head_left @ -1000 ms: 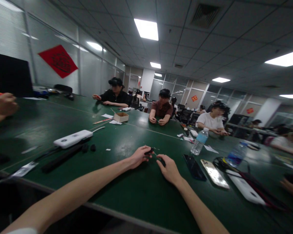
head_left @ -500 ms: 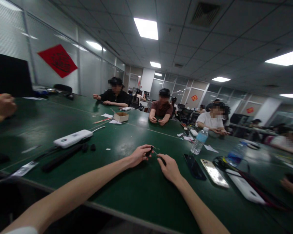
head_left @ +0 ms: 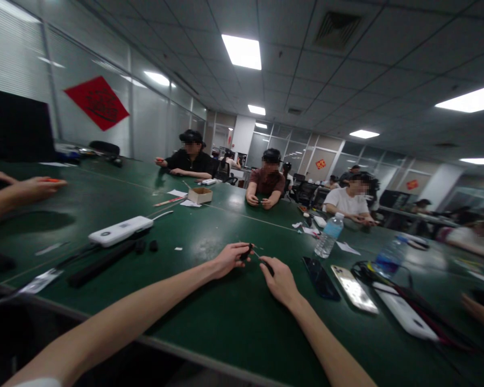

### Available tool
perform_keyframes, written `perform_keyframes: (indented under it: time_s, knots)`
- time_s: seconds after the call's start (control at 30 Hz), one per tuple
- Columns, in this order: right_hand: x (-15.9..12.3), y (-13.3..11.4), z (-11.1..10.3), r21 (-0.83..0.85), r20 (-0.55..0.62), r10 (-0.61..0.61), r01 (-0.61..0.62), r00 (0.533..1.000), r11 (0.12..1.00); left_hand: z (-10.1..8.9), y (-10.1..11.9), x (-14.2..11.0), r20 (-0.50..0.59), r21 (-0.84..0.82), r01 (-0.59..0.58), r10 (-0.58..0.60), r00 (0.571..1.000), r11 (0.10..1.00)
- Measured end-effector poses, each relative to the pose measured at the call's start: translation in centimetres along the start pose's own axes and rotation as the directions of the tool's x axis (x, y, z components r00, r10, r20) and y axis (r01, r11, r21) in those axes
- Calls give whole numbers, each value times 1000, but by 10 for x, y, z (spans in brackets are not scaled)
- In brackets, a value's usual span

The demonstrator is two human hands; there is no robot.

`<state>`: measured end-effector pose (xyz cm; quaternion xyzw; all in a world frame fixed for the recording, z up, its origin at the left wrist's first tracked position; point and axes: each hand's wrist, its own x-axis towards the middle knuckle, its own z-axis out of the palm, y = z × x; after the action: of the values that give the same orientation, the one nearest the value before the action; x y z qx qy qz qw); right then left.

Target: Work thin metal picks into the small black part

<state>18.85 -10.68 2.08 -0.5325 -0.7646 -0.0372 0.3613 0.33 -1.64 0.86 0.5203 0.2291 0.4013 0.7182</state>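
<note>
Over the green table (head_left: 210, 333), my left hand (head_left: 230, 259) is closed on a small black part (head_left: 246, 251), its kind too small to make out. My right hand (head_left: 281, 280) grips a screwdriver (head_left: 268, 265) with a dark handle. Its thin metal shaft points up and left toward the black part; whether the tip touches it I cannot tell. A dark phone (head_left: 321, 277) lies just right of my right hand, and a second, light-coloured phone (head_left: 354, 289) lies beyond it.
A water bottle (head_left: 329, 236) stands behind the phones; another bottle (head_left: 389, 257) and a white device (head_left: 407, 312) with cables are farther right. On the left lie a white power bank-like device (head_left: 121, 230) and a black bar (head_left: 100, 263). Another person's hand (head_left: 40, 189) reaches in.
At the left edge, another person's hand holding something orange has moved right and down, and a second hand shows there. My own hands hold nearly the same pose.
</note>
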Motion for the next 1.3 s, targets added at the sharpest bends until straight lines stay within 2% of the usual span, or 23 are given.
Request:
perform_keyframes:
  time_s: [0.3, 0.47, 0.7, 0.87, 1.03, 1.3]
  knots:
    - [-1, 1, 0, -81, 28, 6, -4, 1000, 997, 1, -1, 0, 7, 21, -15, 15, 1000, 1000]
    - [-3, -5, -2, -243, 82, 55, -33, 995, 969, -3, 1, -1, 20, 105, -42, 40, 999, 994]
    - [-5, -14, -4, -459, 152, 55, 21, 987, 888, -11, 7, -4, 112, 122, -51, 38, 993, 991]
    - [-3, -16, -12, -507, 218, 11, 104, 976, 856, -14, 17, -7, 169, 204, 15, -50, 984, 979]
    - [1, -14, -24, -475, 309, -56, 206, 949, 856, -19, 28, -9, 287, 316, 78, -174, 942, 945]
    - [5, -8, -33, -379, 395, -89, 251, 914, 891, -22, 30, -7, 338, 414, 137, -292, 895, 900]
